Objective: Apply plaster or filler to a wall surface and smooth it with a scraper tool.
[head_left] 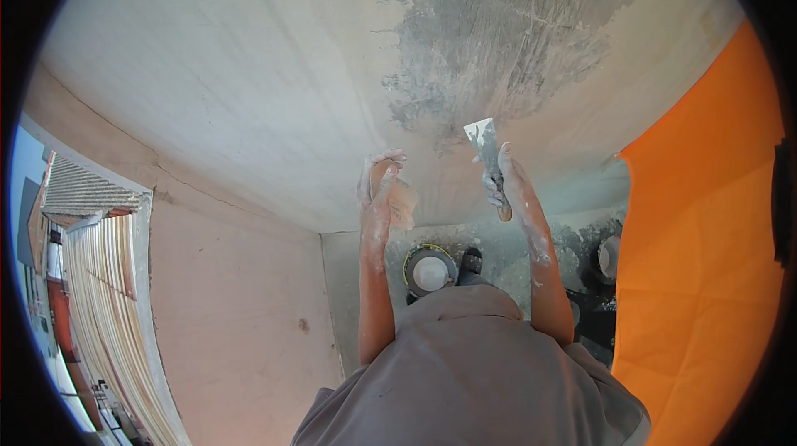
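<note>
My right hand (513, 180), dusted white, is closed around the handle of a putty knife (483, 143). Its blade points up and carries grey-white smears. My left hand (378, 184), also whitened, is curled around a thin beige piece (403, 203) that hangs out below the fingers; its exact kind is not clear. Beyond both hands stands a pale plastered wall (274, 72) with a large rough grey patch (498, 31). Whether the blade touches the wall cannot be told.
A round bucket (430, 273) with white material inside is on the splattered floor (515, 259) beside my shoe (471, 262). Another whitish container (610, 257) sits at right. An orange sheet (697, 263) hangs along the right side. Left are a cracked side wall (232, 296) and a window opening (100, 280).
</note>
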A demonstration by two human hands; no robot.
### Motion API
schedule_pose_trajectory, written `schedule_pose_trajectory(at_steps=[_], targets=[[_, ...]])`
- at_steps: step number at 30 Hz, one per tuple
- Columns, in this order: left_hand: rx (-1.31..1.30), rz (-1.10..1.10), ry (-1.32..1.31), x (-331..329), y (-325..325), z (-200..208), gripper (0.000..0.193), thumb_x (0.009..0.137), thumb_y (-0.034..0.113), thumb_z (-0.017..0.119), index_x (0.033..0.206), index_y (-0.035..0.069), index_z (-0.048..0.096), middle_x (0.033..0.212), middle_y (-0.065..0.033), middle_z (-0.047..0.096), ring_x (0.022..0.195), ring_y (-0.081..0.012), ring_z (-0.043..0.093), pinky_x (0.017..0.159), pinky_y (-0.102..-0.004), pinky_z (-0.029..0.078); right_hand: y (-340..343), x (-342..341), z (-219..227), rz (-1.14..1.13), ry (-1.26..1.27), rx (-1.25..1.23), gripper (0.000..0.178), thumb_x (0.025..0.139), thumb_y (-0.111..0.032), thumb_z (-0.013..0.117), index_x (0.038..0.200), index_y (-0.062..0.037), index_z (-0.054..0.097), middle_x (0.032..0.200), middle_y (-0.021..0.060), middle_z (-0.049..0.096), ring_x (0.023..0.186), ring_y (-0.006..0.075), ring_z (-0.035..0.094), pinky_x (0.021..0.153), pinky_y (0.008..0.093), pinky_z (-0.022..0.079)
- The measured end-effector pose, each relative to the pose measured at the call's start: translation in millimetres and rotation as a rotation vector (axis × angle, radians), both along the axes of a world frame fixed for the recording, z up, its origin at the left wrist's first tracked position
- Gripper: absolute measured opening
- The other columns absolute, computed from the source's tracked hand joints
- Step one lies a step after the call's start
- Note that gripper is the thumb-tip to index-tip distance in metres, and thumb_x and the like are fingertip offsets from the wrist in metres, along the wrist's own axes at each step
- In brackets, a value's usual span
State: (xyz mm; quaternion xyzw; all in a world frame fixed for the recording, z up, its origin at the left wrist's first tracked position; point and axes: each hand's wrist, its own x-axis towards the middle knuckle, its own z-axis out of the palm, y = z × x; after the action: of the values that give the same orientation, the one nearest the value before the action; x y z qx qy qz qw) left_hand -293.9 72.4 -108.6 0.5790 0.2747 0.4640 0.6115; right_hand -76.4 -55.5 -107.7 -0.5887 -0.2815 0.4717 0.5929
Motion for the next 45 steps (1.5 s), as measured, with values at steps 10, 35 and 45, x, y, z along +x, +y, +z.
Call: schedule_pose_trajectory(at_steps=[10, 35, 45], targets=[[-0.133, 0.041, 0.113, -8.6, -6.5, -35.2, 0.020, 0.098, 0.022, 0.062, 0.111, 0.007, 0.066, 0.111, -0.0057, 0.066, 0.105, -0.0173, 0.059, 0.100, -0.0362, 0.045, -74.5, 81.4, -23.9, -0.105, -0.513, 0.014, 0.033, 0.105, -0.013, 0.055, 0.136, -0.0033, 0.049, 0.081, -0.0005, 0.051, 0.063, 0.0076, 0.049, 0.057, 0.0261, 0.043], [-0.278, 0.030, 0.044, 10.4, -16.5, -62.3, 0.011, 0.096, 0.012, 0.063, 0.106, 0.008, 0.064, 0.109, -0.0044, 0.067, 0.106, -0.0150, 0.058, 0.098, -0.0312, 0.043, 90.8, 78.2, 228.2, -0.744, -2.134, 0.286, 0.085, 0.087, 0.004, 0.063, 0.163, -0.0188, 0.033, 0.101, 0.0096, 0.054, 0.088, 0.0240, 0.064, 0.064, 0.0324, 0.061], [-0.280, 0.106, -0.042, -28.8, -25.2, -53.3, 0.011, 0.096, 0.012, 0.062, 0.107, 0.009, 0.064, 0.107, -0.0048, 0.067, 0.099, -0.0148, 0.059, 0.094, -0.0324, 0.046, 33.4, 43.4, 243.5, -0.676, -1.979, 0.273, 0.072, 0.092, 0.001, 0.061, 0.158, -0.0182, 0.041, 0.097, 0.0094, 0.057, 0.077, 0.0272, 0.067, 0.064, 0.0363, 0.058]])
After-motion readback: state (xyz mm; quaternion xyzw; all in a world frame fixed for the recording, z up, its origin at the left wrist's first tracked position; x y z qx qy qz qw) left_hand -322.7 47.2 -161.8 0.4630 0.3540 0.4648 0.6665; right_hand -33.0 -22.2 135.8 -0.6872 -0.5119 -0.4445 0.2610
